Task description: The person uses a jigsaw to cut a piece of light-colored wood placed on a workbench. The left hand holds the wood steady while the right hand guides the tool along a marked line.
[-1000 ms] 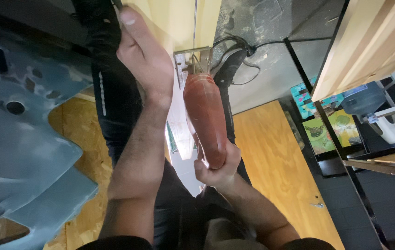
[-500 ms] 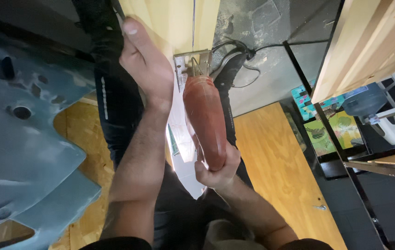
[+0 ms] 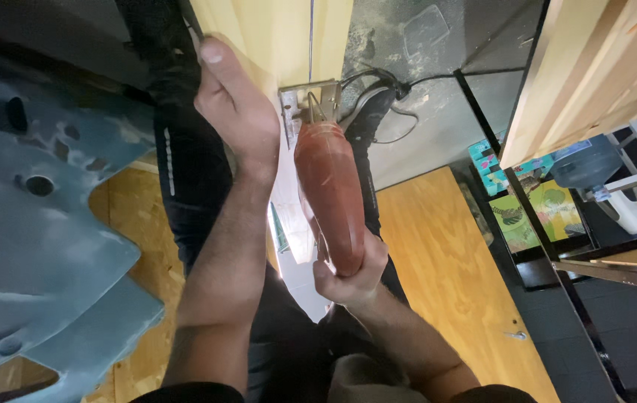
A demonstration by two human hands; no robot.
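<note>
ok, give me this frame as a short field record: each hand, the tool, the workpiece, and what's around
left hand: pressed flat on the pale wood board, holding it down
right hand: gripping the rear end of the red power saw
tool: saw's metal shoe sits against the board edge, in line with a thin cut line
cable: black cord loops on the grey floor past the saw
surroundings: blue-grey panel to the left; plywood sheet to the right

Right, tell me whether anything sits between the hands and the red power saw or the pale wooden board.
Nothing visible does. The right hand grips the red power saw by its rear; the left hand rests directly on the pale wooden board.
</note>
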